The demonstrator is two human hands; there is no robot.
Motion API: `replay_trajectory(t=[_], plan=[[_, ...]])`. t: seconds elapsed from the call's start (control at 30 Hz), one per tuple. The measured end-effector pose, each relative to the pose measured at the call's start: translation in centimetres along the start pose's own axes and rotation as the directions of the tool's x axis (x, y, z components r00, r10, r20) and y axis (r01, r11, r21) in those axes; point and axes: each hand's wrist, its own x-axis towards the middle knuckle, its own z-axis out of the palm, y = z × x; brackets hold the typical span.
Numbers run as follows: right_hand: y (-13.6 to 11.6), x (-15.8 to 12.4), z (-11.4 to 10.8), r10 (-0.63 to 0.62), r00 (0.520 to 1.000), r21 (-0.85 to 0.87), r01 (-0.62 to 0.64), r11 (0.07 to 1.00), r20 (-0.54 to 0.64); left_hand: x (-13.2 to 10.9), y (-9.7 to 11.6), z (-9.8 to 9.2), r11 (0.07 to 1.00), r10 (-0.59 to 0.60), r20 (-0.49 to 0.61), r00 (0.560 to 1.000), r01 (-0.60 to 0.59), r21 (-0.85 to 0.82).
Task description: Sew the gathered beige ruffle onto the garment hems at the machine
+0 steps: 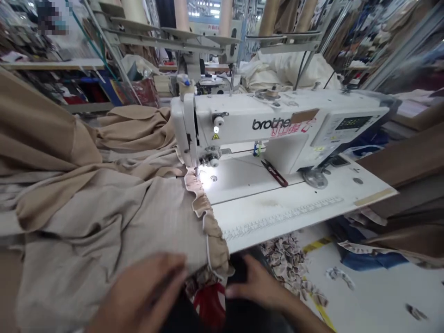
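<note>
A beige cloth panel (163,222) lies to the left of the sewing machine (236,115). Along its right edge runs a gathered ruffle (215,236) with pale edging, whose far end sits under the lit needle area. My left hand (145,291), blurred, is over the near edge of the panel, its fingers stretched out and a gap between them. Beside the ruffle's near end is my right hand (256,282), thumb and fingers apart, with nothing visible between them. Red and patterned cloth (210,303) shows between the two hands.
Dark red thread snips (274,173) lie on the machine bed, right of the needle. A printed ruler (284,217) runs along the table's front. More brown cloth (41,129) is heaped at left. Several ruffled strips (287,263) pile up below the table, and thread cones (225,18) stand behind.
</note>
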Motion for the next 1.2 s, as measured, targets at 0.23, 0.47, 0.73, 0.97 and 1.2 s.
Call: replay_trajectory(t=[0.23, 0.47, 0.73, 0.97, 1.2], plan=[[0.3, 0.9, 4.3, -0.022, 0.995, 0.084, 0.014, 0.996, 0.1, 0.2, -4.8, 1.4, 0.906, -0.263, 0.078, 0.962, 0.218, 0.363], [-0.9, -4.4, 0.0, 0.093, 0.954, 0.16, -0.143, 0.977, 0.286, -4.8, -0.3, 1.5, 0.898, -0.405, -0.217, 0.888, 0.431, 0.091], [-6.8, -5.9, 0.6, 0.066, 0.862, -0.179, 0.028, 0.983, 0.502, -3.9, 9.0, 8.2, -0.444, -0.458, 0.641, 0.616, 0.466, -0.765], [-14.1, 4.1, -2.7, -0.374, 0.897, -0.763, 0.41, 0.499, 0.237, -1.5, 8.6, 5.8, -0.196, -0.587, 0.494, 0.641, 0.479, -0.856], [-13.4, 10.8, -0.6, -0.356, 0.865, -0.882, 0.434, 0.181, 0.353, -0.2, 11.3, 7.6, -0.285, -0.746, 0.554, 0.369, 0.575, -0.767]])
